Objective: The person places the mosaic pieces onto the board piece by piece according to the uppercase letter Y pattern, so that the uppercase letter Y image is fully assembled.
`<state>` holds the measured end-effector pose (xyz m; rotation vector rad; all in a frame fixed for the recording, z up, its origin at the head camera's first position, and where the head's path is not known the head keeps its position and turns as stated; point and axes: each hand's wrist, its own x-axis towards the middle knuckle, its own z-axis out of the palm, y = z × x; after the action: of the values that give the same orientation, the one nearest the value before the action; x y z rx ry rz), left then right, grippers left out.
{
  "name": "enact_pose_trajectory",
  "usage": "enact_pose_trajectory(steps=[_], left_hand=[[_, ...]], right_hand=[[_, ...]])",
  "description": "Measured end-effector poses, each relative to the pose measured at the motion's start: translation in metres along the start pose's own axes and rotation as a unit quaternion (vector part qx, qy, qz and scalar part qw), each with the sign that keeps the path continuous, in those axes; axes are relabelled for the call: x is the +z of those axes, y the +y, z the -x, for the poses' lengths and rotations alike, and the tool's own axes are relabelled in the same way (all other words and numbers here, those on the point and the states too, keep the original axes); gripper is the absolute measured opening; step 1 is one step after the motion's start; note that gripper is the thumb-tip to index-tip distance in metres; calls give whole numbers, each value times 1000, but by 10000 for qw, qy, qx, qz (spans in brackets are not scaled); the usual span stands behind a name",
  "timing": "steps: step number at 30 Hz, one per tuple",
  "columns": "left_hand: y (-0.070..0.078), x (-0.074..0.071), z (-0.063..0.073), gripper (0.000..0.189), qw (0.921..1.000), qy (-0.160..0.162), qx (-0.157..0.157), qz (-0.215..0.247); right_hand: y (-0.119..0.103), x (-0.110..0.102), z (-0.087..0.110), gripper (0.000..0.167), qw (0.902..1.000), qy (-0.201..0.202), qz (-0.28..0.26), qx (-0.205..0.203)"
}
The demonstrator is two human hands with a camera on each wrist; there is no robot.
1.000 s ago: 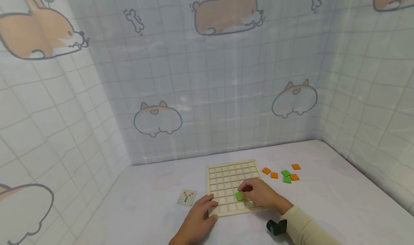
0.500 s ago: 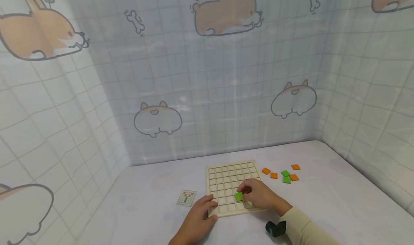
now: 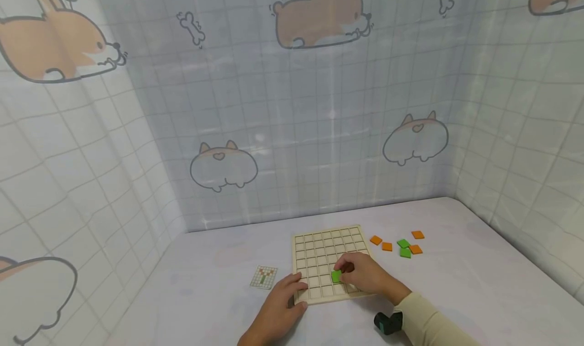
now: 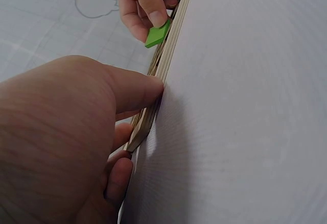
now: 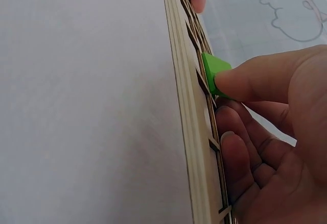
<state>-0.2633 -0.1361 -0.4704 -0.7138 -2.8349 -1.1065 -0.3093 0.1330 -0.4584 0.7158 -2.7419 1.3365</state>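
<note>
A pale wooden grid board (image 3: 315, 260) lies on the table. My left hand (image 3: 281, 301) holds its near left corner, the thumb at the front edge and the fingers on the left side; the left wrist view shows this thumb (image 4: 135, 89) against the wood. Over the board's lower middle, my right hand (image 3: 365, 273) pinches a green square tile (image 3: 336, 276) between thumb and fingers. Tilted, the tile (image 5: 214, 73) stands at the grid's ridges in the right wrist view; whether it touches a cell floor I cannot tell.
Right of the board lie several orange tiles (image 3: 387, 246) and two green tiles (image 3: 405, 253). A small pattern card (image 3: 263, 277) lies to its left. A dark object (image 3: 388, 323) is by the right sleeve. Curtains (image 3: 319, 183) with dog drawings surround the table.
Both hands keep almost the same places. The green tile in the right hand has shifted very slightly left over the board.
</note>
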Motion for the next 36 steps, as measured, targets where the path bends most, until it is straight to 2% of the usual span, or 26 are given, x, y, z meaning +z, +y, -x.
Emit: enact_pose_trajectory(steps=[15, 36], left_hand=[[-2, 0, 0, 33, 9999, 28, 137, 8], [-2, 1, 2, 33, 9999, 23, 141, 7]], right_hand=[[4, 2, -1, 17, 9999, -62, -12, 135], [1, 4, 4, 21, 9999, 38, 132, 22]])
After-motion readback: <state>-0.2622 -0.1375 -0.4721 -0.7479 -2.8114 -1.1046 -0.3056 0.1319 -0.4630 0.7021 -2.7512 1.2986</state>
